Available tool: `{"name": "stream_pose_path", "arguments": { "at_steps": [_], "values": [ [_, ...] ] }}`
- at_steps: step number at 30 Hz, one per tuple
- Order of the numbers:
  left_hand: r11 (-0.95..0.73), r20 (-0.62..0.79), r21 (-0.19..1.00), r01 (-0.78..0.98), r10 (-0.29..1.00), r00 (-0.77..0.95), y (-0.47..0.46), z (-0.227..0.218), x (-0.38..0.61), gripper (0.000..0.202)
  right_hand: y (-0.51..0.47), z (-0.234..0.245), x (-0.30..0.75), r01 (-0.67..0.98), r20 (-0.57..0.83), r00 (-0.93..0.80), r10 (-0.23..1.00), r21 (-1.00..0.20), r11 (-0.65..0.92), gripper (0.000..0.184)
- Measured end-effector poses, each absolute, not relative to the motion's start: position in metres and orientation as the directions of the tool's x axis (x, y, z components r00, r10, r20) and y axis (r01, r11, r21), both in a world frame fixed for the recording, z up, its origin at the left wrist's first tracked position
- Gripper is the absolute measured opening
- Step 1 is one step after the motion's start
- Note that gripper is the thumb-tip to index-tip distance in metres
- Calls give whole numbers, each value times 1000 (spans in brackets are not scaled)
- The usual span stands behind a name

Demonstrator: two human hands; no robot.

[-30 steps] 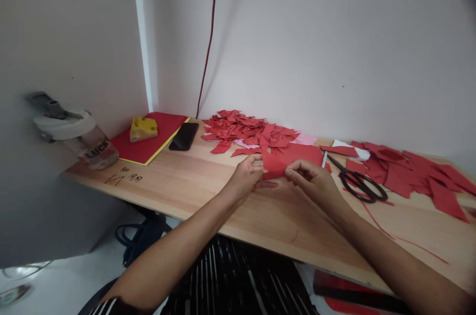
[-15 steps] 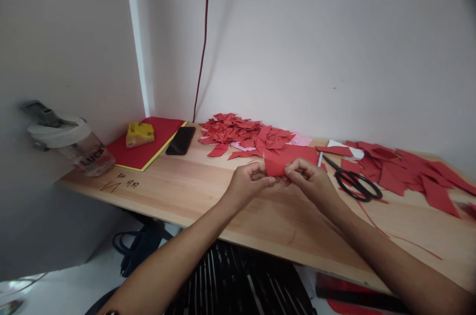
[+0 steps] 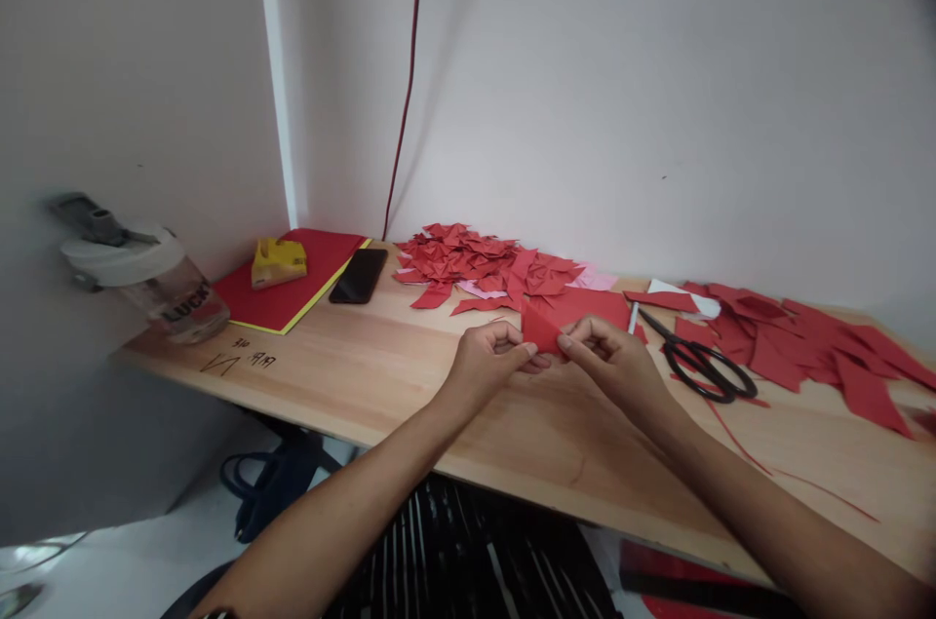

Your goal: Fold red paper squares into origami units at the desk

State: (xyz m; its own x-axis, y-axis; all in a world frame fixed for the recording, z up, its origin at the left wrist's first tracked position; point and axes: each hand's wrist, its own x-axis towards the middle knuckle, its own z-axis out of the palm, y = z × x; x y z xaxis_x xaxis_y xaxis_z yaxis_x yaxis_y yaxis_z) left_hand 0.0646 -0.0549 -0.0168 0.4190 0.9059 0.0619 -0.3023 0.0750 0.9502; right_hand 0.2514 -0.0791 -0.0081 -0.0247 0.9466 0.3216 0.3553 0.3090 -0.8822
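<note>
Between my two hands, just above the wooden table, is a small piece of red paper with a slanting upper edge, so it looks folded. My left hand pinches its left side between thumb and fingers. The thumb and fingertips of my right hand grip its right corner. Behind it lies a flat red sheet, partly covered by the held piece and my right hand. Beyond, on the left, rises a heap of folded red paper pieces.
Black-handled scissors and many red paper strips lie to the right. On the left are a phone, a red folder carrying a yellow box, and a clear bottle. A cord hangs along the wall.
The held red paper has gone from a flat-looking rectangle to a slanted, folded shape. Both hands stay close together, still pinching it. The view has shifted slightly.
</note>
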Motion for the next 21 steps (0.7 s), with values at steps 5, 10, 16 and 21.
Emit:
{"name": "stream_pose_path", "arguments": {
  "at_steps": [5, 10, 16, 21],
  "values": [
    [110, 43, 932, -345, 913, 406, -57, -13, 66, 37, -80, -7, 250, 410, 360, -13, 933, -849, 334, 33],
    [123, 18, 933, -339, 923, 384, -58, -14, 67, 35, -81, -4, 249, 448, 351, -30, 936, -832, 327, 31],
    [128, 18, 926, -356, 925, 378, -58, -18, 69, 31, -81, -4, 249, 459, 340, -30, 940, -831, 315, 29],
    [109, 31, 927, -358, 931, 365, -59, -16, 69, 30, -80, -5, 249, 460, 326, -19, 945, -837, 297, 30]
  ]
}}
